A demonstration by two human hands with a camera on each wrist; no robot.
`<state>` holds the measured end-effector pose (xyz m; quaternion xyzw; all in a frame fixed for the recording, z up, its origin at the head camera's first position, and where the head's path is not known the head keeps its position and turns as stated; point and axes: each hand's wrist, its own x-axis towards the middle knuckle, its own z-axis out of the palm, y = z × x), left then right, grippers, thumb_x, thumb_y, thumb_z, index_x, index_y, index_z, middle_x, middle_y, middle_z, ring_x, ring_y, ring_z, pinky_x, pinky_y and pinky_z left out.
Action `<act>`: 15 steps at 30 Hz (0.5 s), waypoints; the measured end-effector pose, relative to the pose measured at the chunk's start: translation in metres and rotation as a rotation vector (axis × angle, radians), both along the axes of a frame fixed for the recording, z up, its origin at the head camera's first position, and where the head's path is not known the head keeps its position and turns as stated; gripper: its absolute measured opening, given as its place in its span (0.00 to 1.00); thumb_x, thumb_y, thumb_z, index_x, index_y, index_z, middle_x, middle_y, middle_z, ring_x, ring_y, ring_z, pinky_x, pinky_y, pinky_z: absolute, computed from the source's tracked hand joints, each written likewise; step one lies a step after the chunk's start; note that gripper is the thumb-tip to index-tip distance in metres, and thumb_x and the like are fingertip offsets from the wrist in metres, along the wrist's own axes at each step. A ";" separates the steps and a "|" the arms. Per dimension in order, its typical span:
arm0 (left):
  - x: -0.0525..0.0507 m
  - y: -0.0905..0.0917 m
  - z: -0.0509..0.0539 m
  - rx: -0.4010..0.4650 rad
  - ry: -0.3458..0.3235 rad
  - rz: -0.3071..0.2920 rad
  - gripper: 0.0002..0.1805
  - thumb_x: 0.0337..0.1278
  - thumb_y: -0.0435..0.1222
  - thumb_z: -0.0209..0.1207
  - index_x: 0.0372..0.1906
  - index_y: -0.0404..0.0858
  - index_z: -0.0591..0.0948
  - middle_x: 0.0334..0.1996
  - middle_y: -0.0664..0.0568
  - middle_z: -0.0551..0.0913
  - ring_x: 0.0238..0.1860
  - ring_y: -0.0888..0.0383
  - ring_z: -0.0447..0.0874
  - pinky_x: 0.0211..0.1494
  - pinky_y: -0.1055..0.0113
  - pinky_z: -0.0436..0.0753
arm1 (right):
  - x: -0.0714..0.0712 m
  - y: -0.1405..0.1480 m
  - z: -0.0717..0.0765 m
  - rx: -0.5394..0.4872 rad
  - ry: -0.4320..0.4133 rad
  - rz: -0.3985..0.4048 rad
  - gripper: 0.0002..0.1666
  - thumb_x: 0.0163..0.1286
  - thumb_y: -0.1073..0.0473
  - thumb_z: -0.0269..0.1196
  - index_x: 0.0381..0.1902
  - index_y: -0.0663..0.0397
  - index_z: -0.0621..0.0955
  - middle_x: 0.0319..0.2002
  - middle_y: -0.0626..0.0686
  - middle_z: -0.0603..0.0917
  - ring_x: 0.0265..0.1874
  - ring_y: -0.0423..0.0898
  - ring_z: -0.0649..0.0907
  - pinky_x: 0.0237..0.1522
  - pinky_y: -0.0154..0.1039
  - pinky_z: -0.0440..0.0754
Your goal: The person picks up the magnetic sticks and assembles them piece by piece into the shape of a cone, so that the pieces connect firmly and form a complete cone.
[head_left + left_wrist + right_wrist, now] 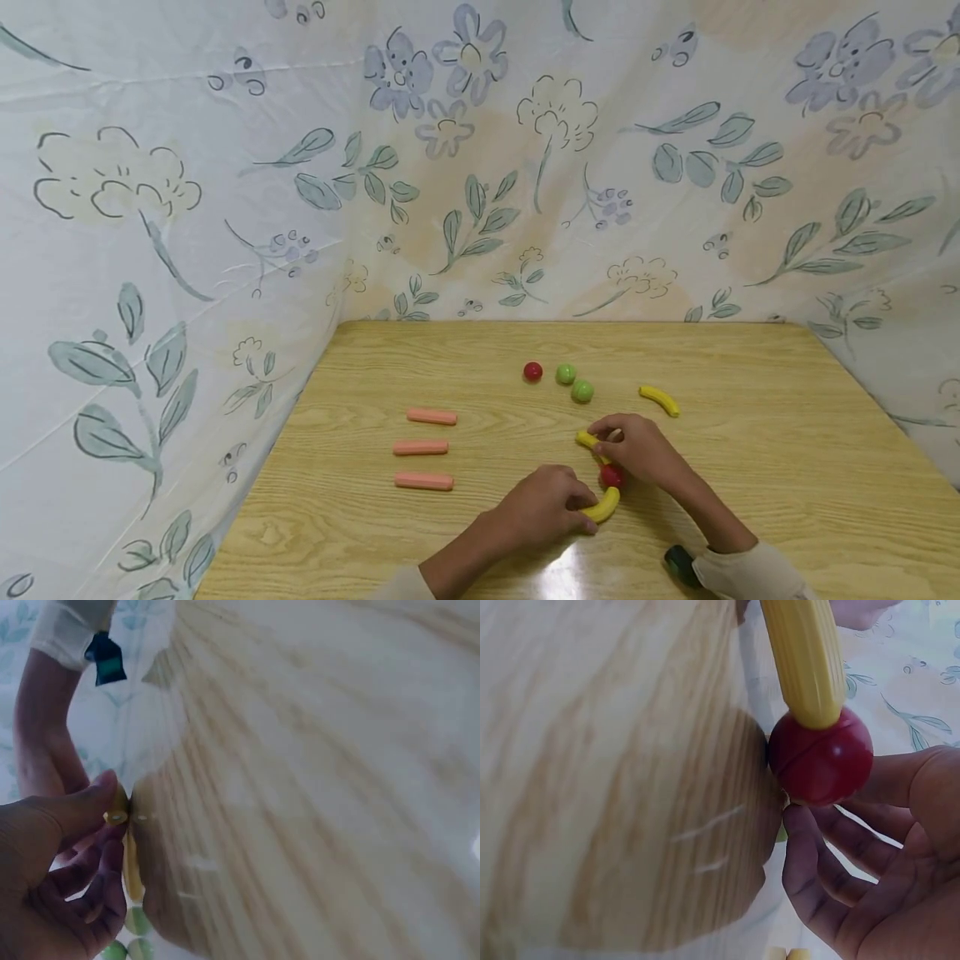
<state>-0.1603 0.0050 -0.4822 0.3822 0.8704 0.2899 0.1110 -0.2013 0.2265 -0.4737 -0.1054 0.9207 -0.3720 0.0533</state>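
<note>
My left hand [542, 510] pinches a yellow curved, banana-shaped piece [604, 505] between thumb and fingers, low over the wooden table. A red ball [612, 476] sits just beyond that piece's upper end; in the right wrist view the ribbed yellow piece [806, 667] overlaps the red ball [821, 757]. Beyond the ball, my right hand [643, 452] pinches a second yellow curved piece [587, 438], partly covered by its fingers. The left wrist view has the left hand [56, 862] holding the end of its yellow piece [117, 814].
Three pink sticks [422, 447] lie in a column at left. Farther back are another red ball [532, 372] and two green balls [573, 382]. A third yellow piece [659, 401] lies back right. Floral cloth [480, 167] hangs behind the wooden table [360, 367].
</note>
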 end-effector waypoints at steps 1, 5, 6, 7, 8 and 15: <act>0.001 0.002 0.000 0.001 0.001 0.002 0.15 0.62 0.45 0.74 0.51 0.44 0.93 0.37 0.67 0.85 0.36 0.78 0.74 0.39 0.82 0.75 | -0.001 0.000 0.000 -0.002 -0.001 0.004 0.12 0.70 0.65 0.71 0.50 0.58 0.90 0.43 0.53 0.90 0.41 0.49 0.88 0.39 0.44 0.85; 0.002 0.006 -0.002 0.024 0.006 -0.009 0.16 0.63 0.45 0.73 0.51 0.43 0.92 0.37 0.66 0.85 0.36 0.79 0.74 0.40 0.83 0.75 | -0.003 -0.002 0.000 -0.011 -0.006 0.020 0.11 0.71 0.67 0.69 0.50 0.58 0.90 0.45 0.54 0.91 0.41 0.49 0.88 0.40 0.44 0.86; 0.002 0.007 -0.003 0.032 0.007 -0.012 0.16 0.63 0.45 0.73 0.51 0.42 0.92 0.37 0.66 0.86 0.36 0.79 0.74 0.40 0.83 0.75 | -0.003 -0.003 0.000 -0.012 -0.011 0.016 0.11 0.71 0.68 0.69 0.49 0.58 0.90 0.45 0.54 0.91 0.41 0.48 0.88 0.40 0.43 0.86; 0.002 0.007 -0.003 0.036 0.008 -0.016 0.16 0.63 0.45 0.72 0.52 0.42 0.92 0.37 0.66 0.86 0.37 0.79 0.74 0.41 0.83 0.75 | -0.004 -0.003 0.000 -0.011 -0.011 0.020 0.11 0.71 0.68 0.69 0.49 0.58 0.90 0.45 0.54 0.91 0.41 0.48 0.88 0.40 0.43 0.86; 0.002 0.008 -0.004 0.041 0.009 -0.018 0.16 0.63 0.45 0.72 0.52 0.42 0.92 0.37 0.66 0.86 0.37 0.79 0.74 0.41 0.83 0.76 | -0.004 -0.004 -0.001 -0.008 -0.009 0.021 0.11 0.71 0.68 0.69 0.49 0.58 0.90 0.45 0.54 0.91 0.41 0.47 0.88 0.40 0.42 0.85; 0.001 0.010 -0.005 0.058 0.006 -0.025 0.15 0.64 0.45 0.72 0.51 0.43 0.92 0.36 0.67 0.85 0.37 0.79 0.74 0.41 0.82 0.76 | -0.005 -0.004 0.000 -0.011 -0.005 0.015 0.11 0.70 0.67 0.70 0.49 0.58 0.91 0.45 0.53 0.91 0.41 0.48 0.89 0.41 0.44 0.86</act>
